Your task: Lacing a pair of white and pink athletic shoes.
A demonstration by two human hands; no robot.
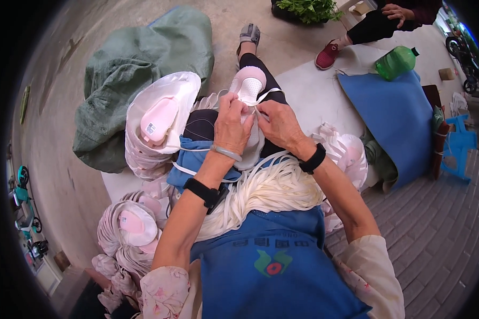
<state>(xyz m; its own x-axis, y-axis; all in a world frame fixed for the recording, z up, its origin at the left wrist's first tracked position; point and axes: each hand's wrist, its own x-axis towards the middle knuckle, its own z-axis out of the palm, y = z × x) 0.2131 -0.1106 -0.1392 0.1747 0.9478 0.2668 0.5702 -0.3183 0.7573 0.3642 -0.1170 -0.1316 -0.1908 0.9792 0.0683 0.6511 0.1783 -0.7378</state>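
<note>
A pink-and-white shoe upper [248, 84] with a perforated tongue lies across my raised leg, its rounded end away from me. My left hand [232, 123] is closed in a pinch at its opening. My right hand [283, 124] pinches a white shoelace [272, 91], which loops up beside the tongue. The two sets of fingertips nearly meet; exactly what lies between the left ones is hidden. A thick bundle of cream-white laces [274, 186] rests on my lap, over a blue apron [282, 266].
Stacked shoe uppers [159, 119] stand at my left, with another nested pile [135, 220] nearer me and more uppers [351, 154] at right. A green sack [143, 58] lies far left. Beyond are a blue board [383, 117], green bottle [396, 64], blue stool [457, 146] and a seated person's red shoe [327, 56].
</note>
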